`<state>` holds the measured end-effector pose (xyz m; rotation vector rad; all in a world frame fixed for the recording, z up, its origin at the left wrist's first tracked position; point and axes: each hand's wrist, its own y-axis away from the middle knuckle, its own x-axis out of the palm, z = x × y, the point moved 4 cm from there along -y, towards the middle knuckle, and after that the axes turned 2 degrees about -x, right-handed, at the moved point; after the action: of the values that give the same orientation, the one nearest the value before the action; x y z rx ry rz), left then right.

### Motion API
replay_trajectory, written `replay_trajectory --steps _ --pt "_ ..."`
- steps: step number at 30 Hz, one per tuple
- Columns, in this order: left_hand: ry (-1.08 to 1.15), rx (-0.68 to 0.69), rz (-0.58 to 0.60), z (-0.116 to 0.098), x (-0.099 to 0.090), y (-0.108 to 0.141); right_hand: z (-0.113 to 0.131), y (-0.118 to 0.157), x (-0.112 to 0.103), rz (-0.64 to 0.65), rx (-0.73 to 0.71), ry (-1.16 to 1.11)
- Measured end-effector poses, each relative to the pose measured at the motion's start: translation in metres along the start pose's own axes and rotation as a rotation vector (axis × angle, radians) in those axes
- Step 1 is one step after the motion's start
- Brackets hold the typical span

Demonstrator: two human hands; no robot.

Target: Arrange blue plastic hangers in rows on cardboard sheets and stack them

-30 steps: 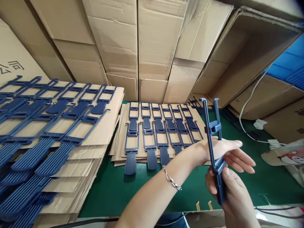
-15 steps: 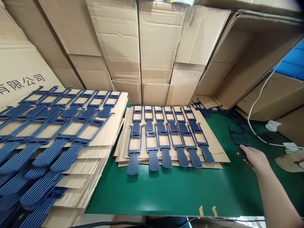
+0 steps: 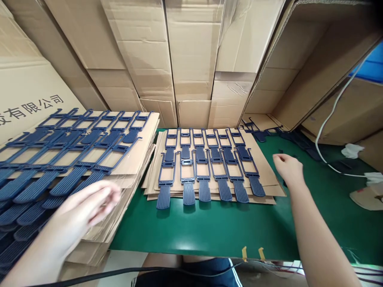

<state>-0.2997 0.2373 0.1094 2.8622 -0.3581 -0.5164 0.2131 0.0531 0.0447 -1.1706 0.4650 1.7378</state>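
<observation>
My left hand [image 3: 85, 209] is in front of the left stack, fingers loosely bent and apart, slightly blurred, with nothing visible in it. Closed fingers make up my right hand [image 3: 289, 169], just right of the middle cardboard sheets [image 3: 271, 179]. A dark blue plastic frame [image 3: 284, 184] is in its grip, mostly hidden by the hand; small dark bits show around it. Two rows of similar frames with ribbed paddle ends [image 3: 205, 191] lie on those sheets, the front paddles overhanging the edge. More such frames [image 3: 116, 155] cover the left stack of layered cardboard [image 3: 131, 181].
Cardboard boxes [image 3: 194, 52] wall off the back of the green table [image 3: 191, 229]. An open carton [image 3: 302, 67] stands at the back right, with loose dark frames [image 3: 260, 133] at its mouth. A white cable [image 3: 318, 131] and crumpled tissue [image 3: 352, 150] lie at right.
My right hand has moved left and away from me, towards the middle sheets, with the frame. My left hand has come into view at the left stack. The view has shifted slightly.
</observation>
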Motion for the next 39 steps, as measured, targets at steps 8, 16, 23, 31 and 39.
replay_trajectory --steps 8,16,23,31,39 --pt "-0.197 0.199 0.217 0.01 0.102 -0.034 0.02 0.007 0.03 0.071 -0.074 -0.06" --pt "-0.2 -0.01 0.073 0.024 0.096 -0.058 -0.006 0.006 0.029 0.068 0.02 -0.262" --pt "-0.075 -0.085 0.087 0.024 0.094 -0.062 -0.01 0.005 0.037 0.15 -0.009 -0.341" --pt "-0.023 -0.092 0.016 0.025 0.09 -0.07 -0.007 0.008 0.037 0.25 0.242 -0.782" --pt "0.16 -0.13 -0.053 0.034 0.087 -0.069 -0.024 0.003 0.026 0.259 0.405 -1.017"
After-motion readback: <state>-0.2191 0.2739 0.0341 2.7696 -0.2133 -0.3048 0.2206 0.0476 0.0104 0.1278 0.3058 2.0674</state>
